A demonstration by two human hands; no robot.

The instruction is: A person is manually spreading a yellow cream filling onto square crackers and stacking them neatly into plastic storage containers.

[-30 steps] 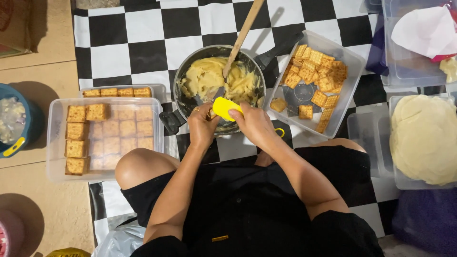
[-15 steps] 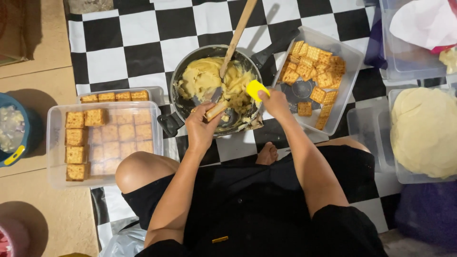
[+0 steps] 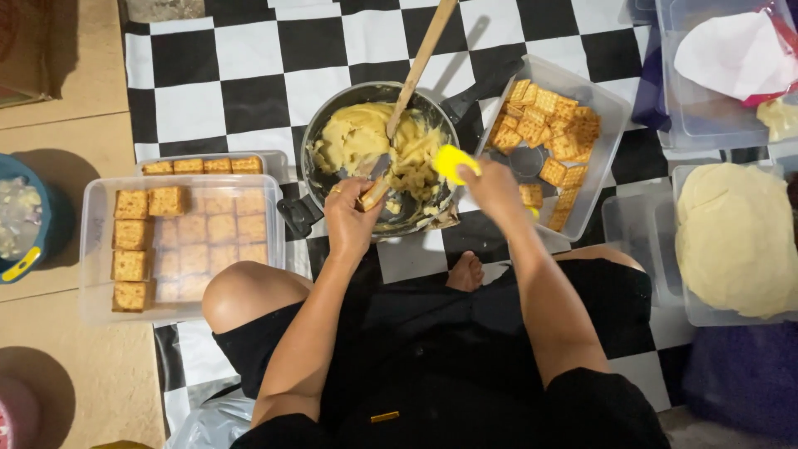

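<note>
Yellow piece (image 3: 455, 162) in right hand (image 3: 495, 188), arm outstretched.

A black-and-white checkered mat (image 3: 249, 50) (spread over the tan floor (image 3: 58, 141)) carries a dark metal pan (image 3: 320, 137) and clear plastic cracker trays (image 3: 96, 249).
</note>
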